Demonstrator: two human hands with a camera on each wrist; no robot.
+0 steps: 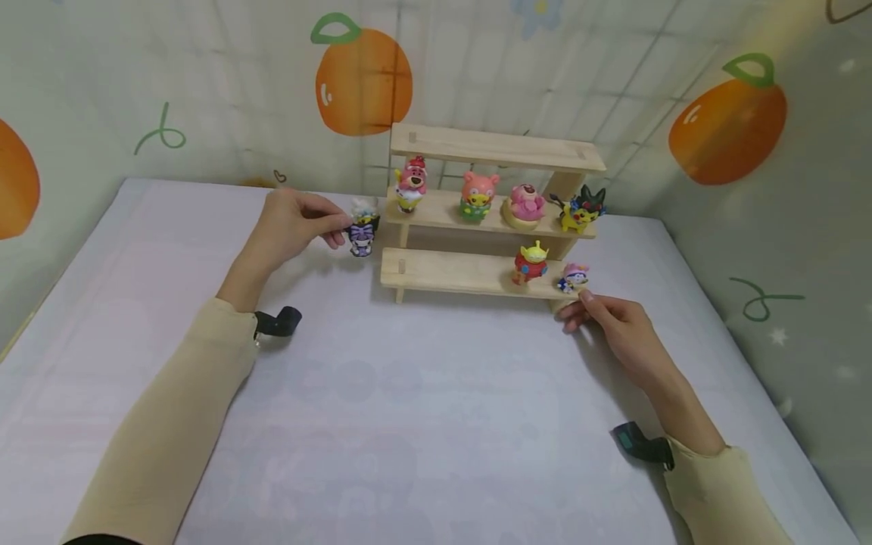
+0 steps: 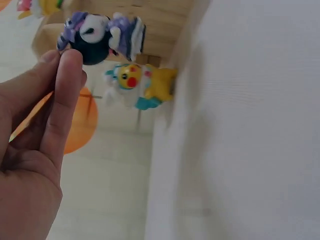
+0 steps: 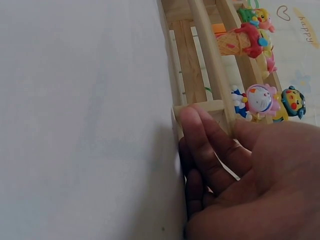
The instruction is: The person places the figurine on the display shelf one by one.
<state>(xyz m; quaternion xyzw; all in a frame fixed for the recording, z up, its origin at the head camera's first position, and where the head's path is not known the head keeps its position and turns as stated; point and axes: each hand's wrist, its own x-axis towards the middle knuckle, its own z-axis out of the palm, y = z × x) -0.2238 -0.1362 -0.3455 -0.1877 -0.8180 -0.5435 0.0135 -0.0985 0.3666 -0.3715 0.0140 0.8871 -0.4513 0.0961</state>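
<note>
My left hand [image 1: 289, 227] pinches a small purple-and-black figurine [image 1: 361, 238] between thumb and fingertips, just left of a wooden tiered display shelf [image 1: 450, 270]. Behind it, a yellow figurine with white and teal parts [image 2: 161, 84] stands on the table, mostly hidden in the head view. At the shelf's lower right end my right hand [image 1: 623, 325] grips the bottom tier, thumb at its top edge and fingers by the leg below. Close to that thumb stands a small pink-hooded figurine [image 1: 573, 278], and left of it a red figurine with a yellow-green top [image 1: 530, 263].
On the middle tier stand several figurines, among them a pink bear-hooded one [image 1: 479, 197], a pink one in a round base [image 1: 524, 207] and a yellow one with black ears [image 1: 581, 210]. A patterned curtain [image 1: 232, 91] hangs behind the white-covered table [image 1: 409, 424].
</note>
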